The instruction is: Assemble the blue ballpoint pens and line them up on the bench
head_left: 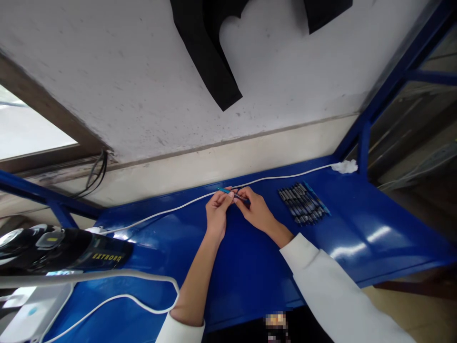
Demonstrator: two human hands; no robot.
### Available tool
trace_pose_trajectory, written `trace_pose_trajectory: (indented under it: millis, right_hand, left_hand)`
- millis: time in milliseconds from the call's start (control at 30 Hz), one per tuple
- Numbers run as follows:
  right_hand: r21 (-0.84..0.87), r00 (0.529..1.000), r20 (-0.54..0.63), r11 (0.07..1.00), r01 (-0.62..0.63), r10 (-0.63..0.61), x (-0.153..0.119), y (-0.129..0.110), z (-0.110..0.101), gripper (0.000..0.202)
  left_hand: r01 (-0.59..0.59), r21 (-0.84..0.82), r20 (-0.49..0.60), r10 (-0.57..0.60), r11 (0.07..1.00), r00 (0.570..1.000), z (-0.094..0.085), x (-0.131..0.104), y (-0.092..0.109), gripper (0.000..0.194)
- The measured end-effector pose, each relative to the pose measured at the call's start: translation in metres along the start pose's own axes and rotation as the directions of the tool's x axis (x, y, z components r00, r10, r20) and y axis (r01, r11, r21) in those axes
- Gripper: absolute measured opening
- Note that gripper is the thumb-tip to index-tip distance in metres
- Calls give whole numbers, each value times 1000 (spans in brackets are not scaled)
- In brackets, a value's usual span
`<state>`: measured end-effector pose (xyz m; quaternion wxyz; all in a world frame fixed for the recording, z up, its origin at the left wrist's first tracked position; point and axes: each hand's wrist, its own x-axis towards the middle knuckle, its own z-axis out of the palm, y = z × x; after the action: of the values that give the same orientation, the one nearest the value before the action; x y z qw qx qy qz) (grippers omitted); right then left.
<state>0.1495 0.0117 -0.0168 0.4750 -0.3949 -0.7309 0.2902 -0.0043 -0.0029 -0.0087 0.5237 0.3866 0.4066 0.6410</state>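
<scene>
Glossy blue table (250,271), speckled wall (143,85) beyond, pen (223,190) held above.

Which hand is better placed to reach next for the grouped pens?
Probably the right hand: it is nearer to the grouped pens, while the left hand is farther away. Both touch the blue-tipped pen.

White sleeves (339,288) with banded cuffs (299,248), the left (181,330) ending higher up the bare forearm (200,281)

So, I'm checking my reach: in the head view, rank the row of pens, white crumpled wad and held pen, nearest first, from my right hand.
1. Held pen: between left hand and right hand.
2. Row of pens: right of that hand.
3. White crumpled wad: farther right, by the blue post.
</scene>
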Motion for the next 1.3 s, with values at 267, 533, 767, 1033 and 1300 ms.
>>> trace_pose_trajectory:
  millis: [267, 533, 767, 1033, 1300]
  right_hand:
    - [-26, 999, 42, 1000, 10, -9, 1, -3, -2, 16]
    - [-24, 1000, 5, 1000, -21, 21, -1, -1, 0, 14]
    - [-69, 999, 49, 998, -11, 14, 1, -1, -2, 25]
    - [-57, 999, 51, 998, -2, 5, 1, -2, -2, 25]
    - [-26, 999, 31, 999, -22, 22, 0, -2, -1, 13]
  left_hand:
    - [20, 2, 5, -20, 1000, 1000, -1, 0, 1, 31]
    - [16, -7, 29, -16, 1000, 999, -2, 0, 0, 31]
    - [15, 7, 28, -16, 1000, 999, -2, 0, 0, 35]
    - [20, 3, 43, -20, 1000, 999, -2, 0, 0, 36]
    - [20, -26, 51, -19, 999, 999, -1, -1, 1, 35]
